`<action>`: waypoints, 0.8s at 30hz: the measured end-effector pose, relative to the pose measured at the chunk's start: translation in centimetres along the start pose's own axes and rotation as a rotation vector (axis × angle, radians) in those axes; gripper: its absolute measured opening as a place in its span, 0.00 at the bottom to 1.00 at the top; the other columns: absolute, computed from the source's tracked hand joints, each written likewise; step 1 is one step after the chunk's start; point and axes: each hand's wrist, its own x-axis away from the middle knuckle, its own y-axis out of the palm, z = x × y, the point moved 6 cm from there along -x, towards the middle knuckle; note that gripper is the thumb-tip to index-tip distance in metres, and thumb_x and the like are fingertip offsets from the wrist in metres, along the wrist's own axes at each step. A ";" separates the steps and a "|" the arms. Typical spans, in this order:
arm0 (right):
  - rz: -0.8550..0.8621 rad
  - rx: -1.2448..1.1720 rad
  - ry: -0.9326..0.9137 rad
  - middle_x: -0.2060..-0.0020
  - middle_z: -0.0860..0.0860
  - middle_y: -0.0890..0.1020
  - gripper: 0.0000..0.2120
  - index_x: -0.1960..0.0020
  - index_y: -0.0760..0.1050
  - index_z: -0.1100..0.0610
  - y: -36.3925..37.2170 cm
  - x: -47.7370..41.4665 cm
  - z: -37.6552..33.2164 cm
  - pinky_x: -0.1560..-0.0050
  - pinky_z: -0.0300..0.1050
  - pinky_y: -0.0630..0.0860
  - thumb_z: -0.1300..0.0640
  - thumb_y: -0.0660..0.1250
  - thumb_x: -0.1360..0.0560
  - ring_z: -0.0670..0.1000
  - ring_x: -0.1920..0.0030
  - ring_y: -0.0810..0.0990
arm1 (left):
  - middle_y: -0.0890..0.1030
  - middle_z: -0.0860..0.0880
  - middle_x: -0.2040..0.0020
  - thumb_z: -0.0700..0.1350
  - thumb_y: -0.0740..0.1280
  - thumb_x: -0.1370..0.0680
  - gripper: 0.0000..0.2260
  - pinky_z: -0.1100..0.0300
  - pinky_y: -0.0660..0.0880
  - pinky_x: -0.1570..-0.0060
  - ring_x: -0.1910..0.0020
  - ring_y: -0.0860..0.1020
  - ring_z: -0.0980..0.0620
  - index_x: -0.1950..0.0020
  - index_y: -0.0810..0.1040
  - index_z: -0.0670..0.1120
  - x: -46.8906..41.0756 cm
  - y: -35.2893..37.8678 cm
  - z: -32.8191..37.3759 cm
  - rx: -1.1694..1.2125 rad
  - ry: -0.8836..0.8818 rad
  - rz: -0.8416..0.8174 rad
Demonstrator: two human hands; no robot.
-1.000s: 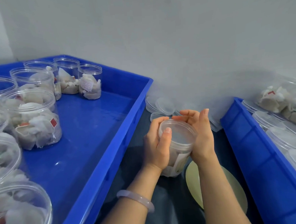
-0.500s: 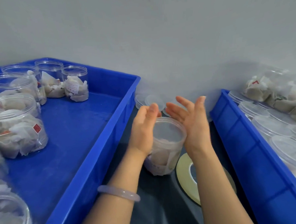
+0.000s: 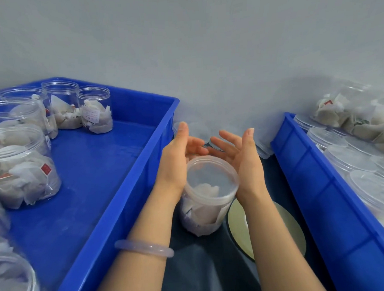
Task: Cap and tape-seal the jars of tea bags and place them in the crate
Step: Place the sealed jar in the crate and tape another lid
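A clear jar of tea bags (image 3: 206, 202) stands on the dark surface between two blue crates, a clear lid (image 3: 212, 177) sitting on its mouth. My left hand (image 3: 178, 157) is beside the jar's left rim with fingers straight, its heel against the lid edge. My right hand (image 3: 242, 156) is at the right rim, palm facing left, fingers spread and straight. Neither hand grips anything. A yellowish roll of tape (image 3: 239, 225) lies flat just right of the jar, partly under my right forearm.
The left blue crate (image 3: 131, 193) holds several open jars of tea bags (image 3: 26, 178). The right blue crate (image 3: 318, 196) holds capped jars (image 3: 347, 159). Loose clear lids (image 3: 262, 150) lie by the wall behind my hands.
Both hands have let go of the lid and opened, fingers now straight on either side of the jar. The view has shifted slightly.
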 end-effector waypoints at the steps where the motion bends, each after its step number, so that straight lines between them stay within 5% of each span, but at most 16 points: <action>1: 0.005 -0.005 0.006 0.48 0.51 0.84 0.28 0.45 0.78 0.52 0.0 0.0 0.1 0.39 0.58 0.74 0.34 0.50 0.25 0.52 0.48 0.84 | 0.83 0.46 0.63 0.66 0.55 0.30 0.26 0.46 0.76 0.43 0.56 0.81 0.47 0.60 0.80 0.45 0.0 0.2 0.0 -0.008 0.004 -0.027; 6: 0.092 -0.027 0.008 0.52 0.51 0.85 0.27 0.48 0.79 0.54 -0.5 0.1 0.1 0.46 0.52 0.78 0.38 0.48 0.20 0.53 0.50 0.84 | 0.83 0.40 0.48 0.64 0.55 0.24 0.28 0.53 0.79 0.50 0.50 0.82 0.44 0.46 0.79 0.42 0.7 0.8 -0.6 0.161 -0.028 -0.294; 13: -0.157 -0.118 0.038 0.43 0.56 0.82 0.36 0.42 0.76 0.57 0.9 0.7 -0.7 0.42 0.56 0.76 0.32 0.52 0.34 0.55 0.43 0.81 | 0.84 0.39 0.54 0.60 0.58 0.26 0.23 0.38 0.73 0.41 0.50 0.82 0.39 0.54 0.80 0.42 0.7 1.0 -0.9 -0.030 0.036 -0.151; 18: -0.273 -0.009 0.065 0.33 0.49 0.75 0.37 0.33 0.72 0.48 1.0 1.1 -0.5 0.33 0.59 0.69 0.26 0.52 0.32 0.53 0.35 0.75 | 0.79 0.48 0.39 0.63 0.56 0.26 0.19 0.41 0.68 0.34 0.38 0.76 0.48 0.47 0.81 0.57 0.9 1.4 -0.9 0.033 0.091 -0.268; 24: -0.459 0.024 0.200 0.30 0.43 0.71 0.42 0.28 0.66 0.47 1.3 1.6 0.0 0.32 0.54 0.69 0.27 0.56 0.36 0.47 0.31 0.70 | 0.60 0.51 0.23 0.76 0.66 0.40 0.40 0.45 0.61 0.27 0.25 0.60 0.53 0.33 0.73 0.58 1.6 2.4 -1.3 0.120 0.022 -0.527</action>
